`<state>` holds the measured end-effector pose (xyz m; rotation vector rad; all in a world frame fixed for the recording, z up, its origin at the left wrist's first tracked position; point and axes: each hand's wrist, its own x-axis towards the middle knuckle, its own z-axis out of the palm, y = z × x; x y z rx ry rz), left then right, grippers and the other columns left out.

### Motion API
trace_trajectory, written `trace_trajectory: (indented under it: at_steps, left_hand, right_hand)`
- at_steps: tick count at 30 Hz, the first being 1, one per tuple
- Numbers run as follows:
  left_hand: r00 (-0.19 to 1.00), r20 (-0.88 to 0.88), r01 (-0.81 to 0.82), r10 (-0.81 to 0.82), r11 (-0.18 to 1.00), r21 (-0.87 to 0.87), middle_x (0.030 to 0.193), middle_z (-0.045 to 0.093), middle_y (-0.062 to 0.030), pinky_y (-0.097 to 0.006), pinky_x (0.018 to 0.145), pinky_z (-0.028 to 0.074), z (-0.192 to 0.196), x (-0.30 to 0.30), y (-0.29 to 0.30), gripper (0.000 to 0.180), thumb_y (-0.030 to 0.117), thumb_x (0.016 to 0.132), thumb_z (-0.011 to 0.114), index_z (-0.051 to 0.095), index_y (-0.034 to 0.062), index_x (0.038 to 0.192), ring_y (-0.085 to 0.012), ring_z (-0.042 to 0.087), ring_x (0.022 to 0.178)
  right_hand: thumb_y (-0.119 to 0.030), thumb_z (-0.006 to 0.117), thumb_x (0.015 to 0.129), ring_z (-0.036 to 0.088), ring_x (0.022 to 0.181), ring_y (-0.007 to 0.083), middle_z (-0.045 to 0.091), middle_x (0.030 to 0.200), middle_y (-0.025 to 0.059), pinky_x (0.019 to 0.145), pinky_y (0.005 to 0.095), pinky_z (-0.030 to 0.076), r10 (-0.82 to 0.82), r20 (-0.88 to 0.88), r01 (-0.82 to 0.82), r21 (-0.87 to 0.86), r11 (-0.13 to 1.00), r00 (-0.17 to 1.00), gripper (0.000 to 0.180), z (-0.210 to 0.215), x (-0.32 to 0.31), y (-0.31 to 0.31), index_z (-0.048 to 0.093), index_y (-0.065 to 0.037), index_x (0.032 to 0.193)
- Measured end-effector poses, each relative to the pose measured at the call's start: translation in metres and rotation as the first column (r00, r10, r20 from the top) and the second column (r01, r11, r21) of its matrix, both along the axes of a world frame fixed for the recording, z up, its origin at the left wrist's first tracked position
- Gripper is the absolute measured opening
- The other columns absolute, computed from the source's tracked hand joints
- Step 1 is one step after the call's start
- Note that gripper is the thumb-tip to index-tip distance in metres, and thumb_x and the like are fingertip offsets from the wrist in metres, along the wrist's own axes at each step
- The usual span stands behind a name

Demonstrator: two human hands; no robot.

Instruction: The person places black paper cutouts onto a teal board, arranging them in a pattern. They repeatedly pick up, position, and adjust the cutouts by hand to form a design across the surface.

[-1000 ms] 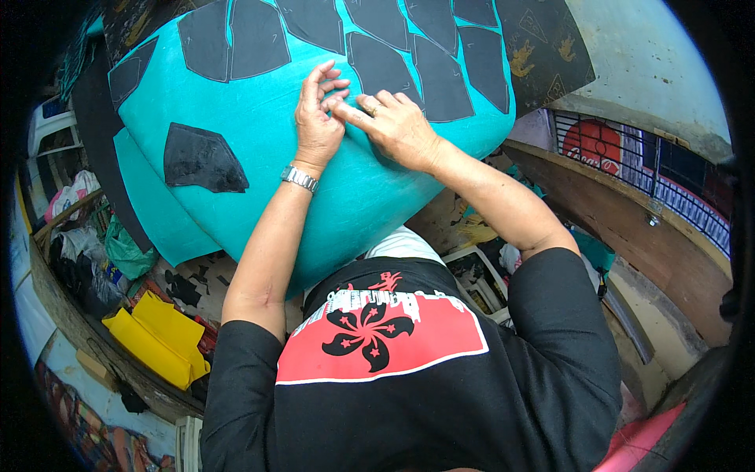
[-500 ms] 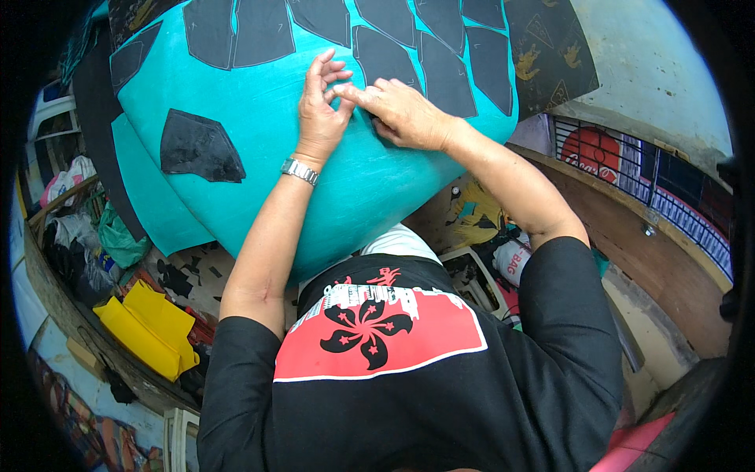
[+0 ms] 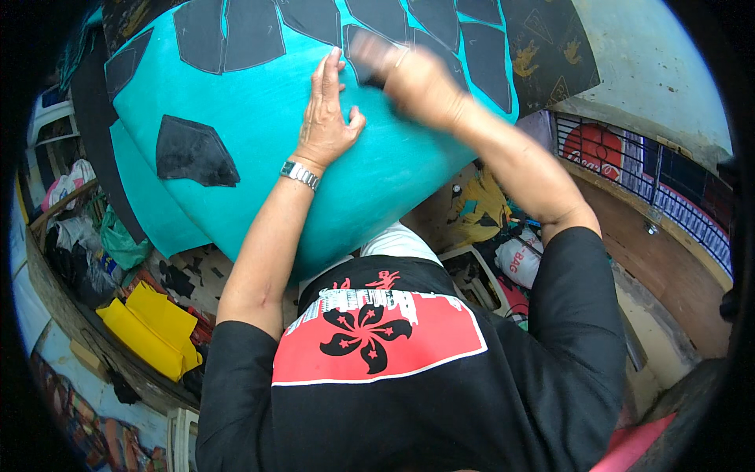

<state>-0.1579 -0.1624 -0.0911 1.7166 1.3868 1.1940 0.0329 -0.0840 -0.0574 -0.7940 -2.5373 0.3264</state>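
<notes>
A large teal sheet (image 3: 346, 212) is spread in front of me, with several flat black cut pieces (image 3: 253, 35) laid in rows along its far part. The pieces are angular and have pale edges. My left hand (image 3: 326, 118) rests on the sheet with fingers stretched out, its fingertips near the row of pieces. My right hand (image 3: 425, 86) is smeared by motion over the pieces at the far right, closed round something dark that I cannot make out. One darker, shinier black piece (image 3: 195, 151) lies apart on the left of the sheet.
Black patterned material (image 3: 546, 51) lies past the sheet's far right. A yellow folded sheet (image 3: 149, 330) and plastic bags (image 3: 122, 236) are at lower left. On the right are a white bag (image 3: 519, 256), a wooden ledge (image 3: 629, 220) and a barred opening (image 3: 613, 153).
My hands have come apart. The right has swung forward with the dark thing, and the left has flattened onto the sheet. The sheet and its pieces have shifted slightly in view.
</notes>
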Motion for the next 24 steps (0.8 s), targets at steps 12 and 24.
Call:
trace_trajectory:
  at_steps: [12,24]
  left_hand:
    - [0.984,0.014,0.175,-0.178,0.942,-0.286,0.116,0.067,-0.0113,-0.037,0.099,0.05,0.035,-0.003,0.017,0.03,0.022,0.093,0.059,0.074,0.0078,0.115,-0.0249,0.059,0.117]
    - [0.6,0.75,0.34,0.279,0.76,-0.554,0.11,0.069,-0.0107,-0.028,0.082,0.058,0.018,0.003,0.036,0.051,-0.002,0.093,0.067,0.048,0.0011,0.14,-0.0152,0.067,0.098]
  right_hand:
    - [-0.005,0.063,0.088,0.066,0.077,0.0328,0.065,0.087,0.0161,0.07,0.04,0.055,-0.403,-0.226,0.412,-0.01,0.911,0.887,0.036,0.13,0.066,0.062,0.056,-0.008,0.123]
    - [-0.021,0.084,0.083,0.064,0.093,0.0237,0.062,0.121,0.0122,0.081,0.0346,0.052,-0.466,-0.334,0.411,-0.224,0.884,0.819,0.088,0.042,-0.004,-0.104,0.033,-0.005,0.153]
